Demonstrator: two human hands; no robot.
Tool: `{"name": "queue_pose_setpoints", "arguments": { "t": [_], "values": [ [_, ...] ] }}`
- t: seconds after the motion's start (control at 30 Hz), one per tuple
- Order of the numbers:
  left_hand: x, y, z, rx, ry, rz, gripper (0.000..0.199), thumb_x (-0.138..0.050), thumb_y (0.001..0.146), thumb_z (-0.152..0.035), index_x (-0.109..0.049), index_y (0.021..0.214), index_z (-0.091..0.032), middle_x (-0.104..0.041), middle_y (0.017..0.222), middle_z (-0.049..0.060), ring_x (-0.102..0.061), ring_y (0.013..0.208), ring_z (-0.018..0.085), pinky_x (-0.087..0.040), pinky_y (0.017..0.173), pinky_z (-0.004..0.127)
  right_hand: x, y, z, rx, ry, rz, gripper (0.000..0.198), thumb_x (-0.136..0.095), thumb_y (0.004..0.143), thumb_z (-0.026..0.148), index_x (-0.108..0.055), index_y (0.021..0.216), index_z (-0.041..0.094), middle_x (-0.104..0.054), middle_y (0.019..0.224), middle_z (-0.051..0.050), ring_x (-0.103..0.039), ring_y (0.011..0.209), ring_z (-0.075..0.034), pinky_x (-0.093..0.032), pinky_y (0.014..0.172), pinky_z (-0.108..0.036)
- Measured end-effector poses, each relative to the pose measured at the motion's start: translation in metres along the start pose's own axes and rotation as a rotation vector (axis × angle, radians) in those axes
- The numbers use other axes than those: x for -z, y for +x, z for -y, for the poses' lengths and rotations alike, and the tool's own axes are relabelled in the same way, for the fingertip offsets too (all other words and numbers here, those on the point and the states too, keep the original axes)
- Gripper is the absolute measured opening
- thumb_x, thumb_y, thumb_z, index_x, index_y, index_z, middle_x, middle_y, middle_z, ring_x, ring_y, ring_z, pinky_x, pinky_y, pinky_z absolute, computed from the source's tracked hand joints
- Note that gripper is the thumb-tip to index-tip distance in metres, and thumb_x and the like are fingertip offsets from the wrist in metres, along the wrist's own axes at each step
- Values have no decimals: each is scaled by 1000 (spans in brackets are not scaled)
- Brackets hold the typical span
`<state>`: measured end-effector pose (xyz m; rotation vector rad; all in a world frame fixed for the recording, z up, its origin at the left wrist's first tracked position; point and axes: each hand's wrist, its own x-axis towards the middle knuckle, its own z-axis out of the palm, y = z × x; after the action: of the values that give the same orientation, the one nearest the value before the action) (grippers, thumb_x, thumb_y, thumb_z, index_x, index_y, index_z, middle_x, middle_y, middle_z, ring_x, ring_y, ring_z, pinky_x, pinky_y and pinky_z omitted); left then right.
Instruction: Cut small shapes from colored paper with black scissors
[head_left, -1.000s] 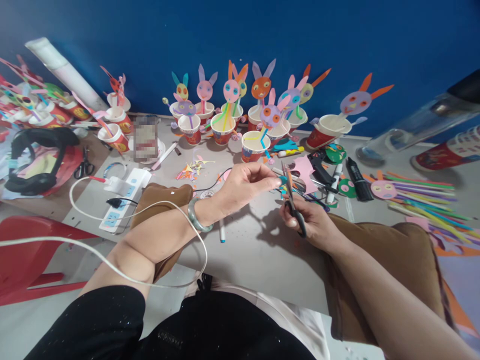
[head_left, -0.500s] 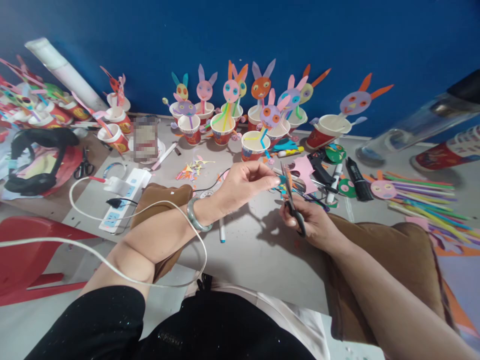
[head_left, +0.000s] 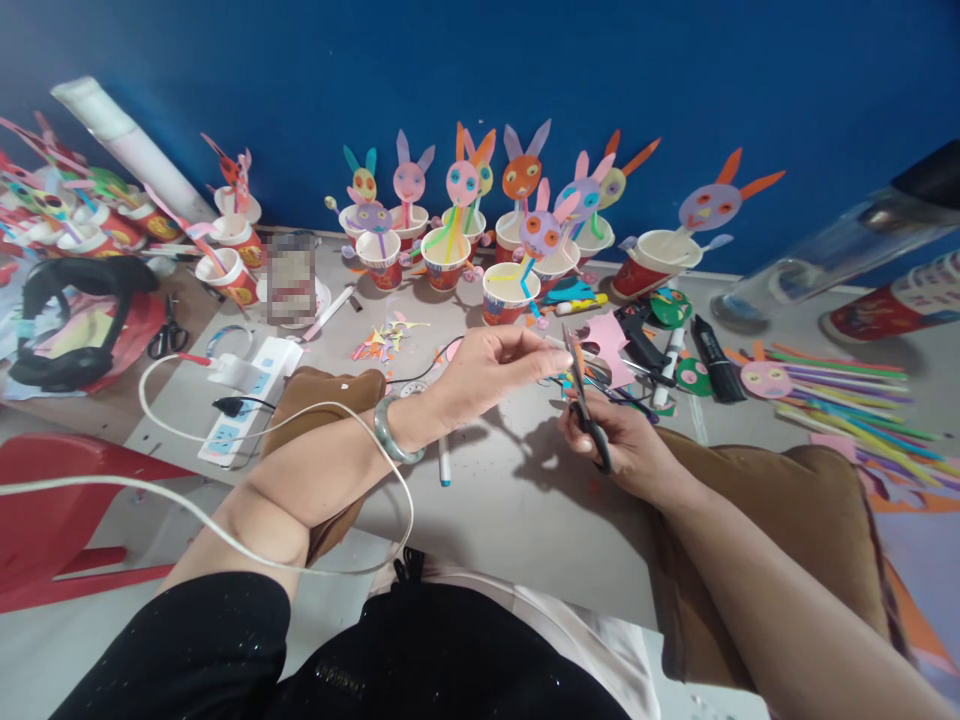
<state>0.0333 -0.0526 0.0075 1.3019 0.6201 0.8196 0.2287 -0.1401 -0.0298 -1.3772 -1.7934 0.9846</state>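
Observation:
My right hand (head_left: 619, 440) grips a pair of dark-handled scissors (head_left: 587, 425), with the blades pointing up and away from me. Thumb and fingers of my left hand (head_left: 495, 370) are pinched together right beside the blades. Whatever lies in that pinch is too small and too hidden to make out. Both hands are raised over the grey table (head_left: 517, 520), and a green bangle (head_left: 396, 430) circles my left wrist. Just beyond the scissors lies a pink paper offcut (head_left: 606, 345), near a black glue gun (head_left: 645, 340).
Paper cups (head_left: 446, 262) with paper rabbit heads stand along the blue wall. Colourful sticks (head_left: 855, 385) and a black marker (head_left: 716, 360) lie right. Brown cushions (head_left: 780, 540) flank the work spot. A white cable (head_left: 300, 410) loops over my left arm from a power strip (head_left: 244, 405).
My left fingertips have shifted slightly right, up against the scissor blades. A teal bit that showed at the fingertips is no longer visible there. The right hand stays nearly still.

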Motion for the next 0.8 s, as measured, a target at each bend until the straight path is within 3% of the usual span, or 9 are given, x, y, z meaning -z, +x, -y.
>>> {"name": "queue_pose_setpoints", "arguments": {
  "t": [0.1, 0.5, 0.8],
  "values": [
    [0, 0, 1, 3, -24, 22, 34, -81, 69, -46, -68, 76, -15, -65, 70, 0, -53, 66, 8, -45, 67, 26, 0, 0, 0, 3, -7, 1, 56, -59, 81, 75, -52, 61, 22, -57, 63, -3, -53, 66, -19, -46, 70, -37],
    [1, -1, 0, 11, 19, 13, 30, -81, 69, -40, -68, 75, -13, -63, 70, 1, -50, 64, 8, -39, 60, 26, 1, -1, 2, -10, 1, 20, 51, -62, 80, 70, -55, 64, 22, -56, 64, -3, -52, 66, -19, -44, 65, -34],
    [2, -1, 0, 0, 23, 3, 30, -81, 68, -41, -68, 74, -14, -65, 70, 1, -52, 65, 8, -42, 62, 24, 0, 0, 2, -11, -2, 15, 54, -61, 80, 72, -54, 62, 22, -56, 63, -2, -52, 65, -18, -45, 67, -35]
  ]
}}
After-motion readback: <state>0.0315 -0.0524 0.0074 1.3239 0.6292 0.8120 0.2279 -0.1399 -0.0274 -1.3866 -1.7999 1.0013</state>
